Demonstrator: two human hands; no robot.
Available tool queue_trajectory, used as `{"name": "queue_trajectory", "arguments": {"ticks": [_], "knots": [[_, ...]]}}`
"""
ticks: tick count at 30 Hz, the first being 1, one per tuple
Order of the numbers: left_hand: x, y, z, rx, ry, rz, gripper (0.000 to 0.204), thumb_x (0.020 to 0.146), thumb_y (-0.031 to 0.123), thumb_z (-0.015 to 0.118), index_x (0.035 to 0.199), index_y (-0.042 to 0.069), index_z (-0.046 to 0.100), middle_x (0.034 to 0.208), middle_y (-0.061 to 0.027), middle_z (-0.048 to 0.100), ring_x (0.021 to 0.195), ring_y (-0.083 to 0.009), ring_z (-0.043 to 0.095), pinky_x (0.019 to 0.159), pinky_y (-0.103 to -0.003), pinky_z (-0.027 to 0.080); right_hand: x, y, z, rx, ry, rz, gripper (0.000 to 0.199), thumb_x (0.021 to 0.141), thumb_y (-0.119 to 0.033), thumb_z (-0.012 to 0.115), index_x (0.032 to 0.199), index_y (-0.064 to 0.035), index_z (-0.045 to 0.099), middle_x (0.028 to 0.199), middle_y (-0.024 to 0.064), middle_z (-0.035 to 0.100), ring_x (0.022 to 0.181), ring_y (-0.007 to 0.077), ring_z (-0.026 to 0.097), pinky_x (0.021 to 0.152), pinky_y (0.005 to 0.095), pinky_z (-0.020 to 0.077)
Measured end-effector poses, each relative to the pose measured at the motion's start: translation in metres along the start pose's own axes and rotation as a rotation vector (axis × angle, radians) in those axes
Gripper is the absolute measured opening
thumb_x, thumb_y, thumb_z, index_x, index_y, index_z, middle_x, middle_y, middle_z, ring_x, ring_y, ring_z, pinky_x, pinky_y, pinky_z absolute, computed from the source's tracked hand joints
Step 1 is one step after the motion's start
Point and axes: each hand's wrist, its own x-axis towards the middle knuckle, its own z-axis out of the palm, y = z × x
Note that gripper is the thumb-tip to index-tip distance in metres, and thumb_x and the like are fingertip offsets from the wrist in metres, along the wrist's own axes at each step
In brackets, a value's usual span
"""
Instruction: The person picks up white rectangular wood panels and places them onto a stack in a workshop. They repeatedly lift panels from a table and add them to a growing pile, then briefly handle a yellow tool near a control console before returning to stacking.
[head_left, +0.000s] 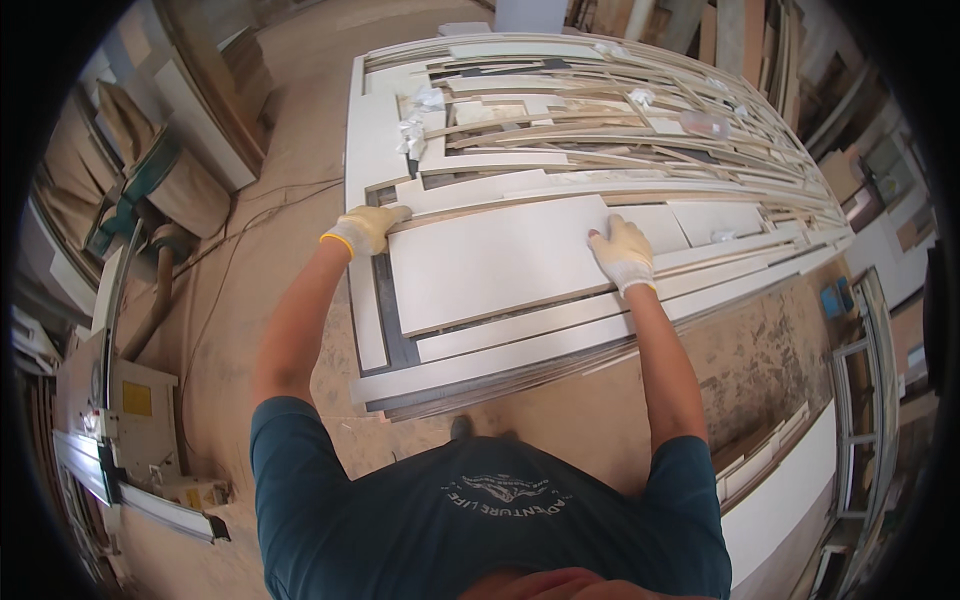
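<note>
A wide white board [500, 262] lies across the near part of a large stack of panels and strips. My left hand [365, 230], in a pale knitted glove with a yellow cuff edge, is closed at the board's far left corner, its fingertips partly hidden from clear view. At the board's right end my right hand [624, 252], gloved too, grips the edge with the thumb toward the board's face. Long narrow white strips [540, 325] lie along the near side of the board, and a dark gap shows beside its left end.
Thin loose offcuts [600, 130] and crumpled plastic scraps [412, 135] cover the far part of the stack. To the left stand a machine [140, 410] with a metal rail and a dust collector bag [188, 195]. Cables [225, 260] run over the floor. Panels [790, 510] lean at right.
</note>
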Motion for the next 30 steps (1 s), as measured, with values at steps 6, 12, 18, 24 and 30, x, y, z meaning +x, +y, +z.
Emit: {"name": "queue_trajectory", "arguments": {"ticks": [6,12,18,24,30], "knots": [[0.007,-0.007,0.013,0.023,0.149,0.025,0.052,0.086,-0.001,0.059,0.135,0.018,0.058,0.112,-0.0188,0.072,0.109,-0.0393,0.068,0.091,-0.048,0.055,-0.005,0.024,0.013,0.122,0.177,-0.091,0.046,0.091,-0.037,0.067,0.121,-0.0020,0.064,0.113,0.0234,0.067,0.108,0.0434,0.063,0.094,0.0510,0.0505],[0.005,-0.022,0.002,-0.098,0.291,0.009,0.037,0.091,0.010,0.062,0.127,0.013,0.064,0.115,-0.0197,0.071,0.108,-0.0398,0.067,0.094,-0.047,0.053,-0.006,0.033,0.016,0.148,0.216,-0.130,0.042,0.090,-0.034,0.068,0.119,-0.0032,0.066,0.113,0.0208,0.066,0.107,0.0413,0.063,0.094,0.0495,0.0510],[0.001,-0.036,-0.037,-0.294,0.294,0.020,0.035,0.095,0.017,0.059,0.129,0.009,0.064,0.116,-0.0217,0.070,0.109,-0.0366,0.068,0.097,-0.045,0.052,-0.016,0.030,0.008,0.060,0.199,-0.183,0.039,0.087,-0.032,0.070,0.116,-0.0053,0.068,0.107,0.0179,0.067,0.107,0.0386,0.062,0.093,0.0489,0.0509],[-0.012,-0.012,-0.004,-0.211,0.308,0.143,0.040,0.102,0.027,0.053,0.137,0.007,0.059,0.133,-0.0220,0.064,0.127,-0.0388,0.059,0.108,-0.045,0.046,-0.002,0.019,0.015,0.053,0.158,-0.292,0.035,0.087,-0.036,0.065,0.102,-0.0046,0.069,0.106,0.0195,0.066,0.104,0.0403,0.059,0.094,0.0502,0.0483],[-0.027,0.021,0.073,-0.145,0.676,0.273,0.028,0.094,0.014,0.063,0.121,0.006,0.065,0.125,-0.0183,0.063,0.117,-0.0412,0.057,0.101,-0.049,0.048,-0.007,0.009,0.028,-0.050,0.053,-0.371,0.057,0.094,-0.045,0.060,0.134,-0.0048,0.061,0.146,0.0258,0.051,0.137,0.0437,0.045,0.114,0.0467,0.0383]]}}
